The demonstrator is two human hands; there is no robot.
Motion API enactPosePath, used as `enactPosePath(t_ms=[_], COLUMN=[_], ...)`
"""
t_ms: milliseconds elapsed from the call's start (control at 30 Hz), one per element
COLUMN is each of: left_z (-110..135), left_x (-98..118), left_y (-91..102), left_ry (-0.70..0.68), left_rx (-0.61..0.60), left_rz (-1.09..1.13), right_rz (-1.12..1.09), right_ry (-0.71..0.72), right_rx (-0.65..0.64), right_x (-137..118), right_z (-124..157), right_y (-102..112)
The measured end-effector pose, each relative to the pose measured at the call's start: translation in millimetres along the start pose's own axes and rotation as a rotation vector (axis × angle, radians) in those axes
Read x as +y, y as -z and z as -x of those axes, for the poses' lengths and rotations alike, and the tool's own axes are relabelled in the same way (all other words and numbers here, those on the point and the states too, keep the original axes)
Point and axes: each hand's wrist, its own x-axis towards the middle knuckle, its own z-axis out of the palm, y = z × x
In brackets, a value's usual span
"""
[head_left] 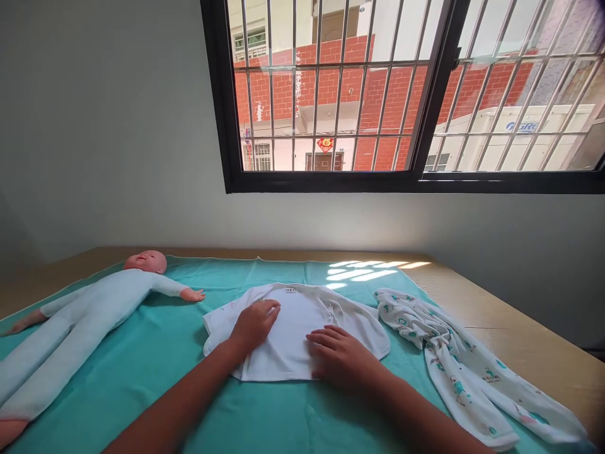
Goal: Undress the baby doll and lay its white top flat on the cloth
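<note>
A small white baby shirt [295,328] lies spread on a teal cloth, with a little printed label at its far edge. My left hand [255,325] rests on the left part of the shirt, fingers loosely bent and pointing right, holding nothing that shows. Over the right half, my right hand [343,356] lies with its fingers stretched out across the fabric, slightly blurred on its near side. Some creases run through the shirt just above the right hand. Patterned white baby pants [472,372] lie right of the shirt, bunched near the middle.
A baby doll [108,299] with a white cloth body lies on its back at the left. The teal cloth [155,372] covers most of the wooden table [510,315]. Behind stand a grey wall and a barred window [331,183]; sunlight patches fall at the back right.
</note>
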Motion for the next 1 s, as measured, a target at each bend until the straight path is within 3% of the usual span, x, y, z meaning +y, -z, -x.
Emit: enactPosePath(t_ms=[133,267,400,567,700,833,1000], left_z=[57.8,90.8,91.9,87.9,90.6,93.5,94.1], left_x=[-9.4,-21.7,-24.5,-22.4,-20.7,-21.3,-23.1], left_y=[22.7,38.8,39.0,32.2,34.5,37.6,36.5], left_ry=[-0.37,-0.398,-0.495,-0.653,-0.611,-0.561,-0.55], left_rx=[-0.112,-0.103,-0.065,0.072,0.158,0.161,0.173], left_rz=[0.017,-0.034,-0.071,-0.157,-0.166,-0.176,-0.188], right_rz=[0.012,0.12,0.182,0.235,0.257,0.282,0.253], right_ry=[0.094,0.045,0.056,0.121,0.105,0.113,0.14], right_rx=[0.019,-0.012,-0.02,0.023,0.043,0.092,0.016], right_x=[-2.8,-5.6,-13.0,-17.9,-20.5,-24.0,-23.4], right_z=[-0.6,1.8,0.3,-3.2,-2.9,-2.1,-1.7], right_y=[-4.5,-8.2,-8.6,-5.3,-3.9,-5.9,-10.9])
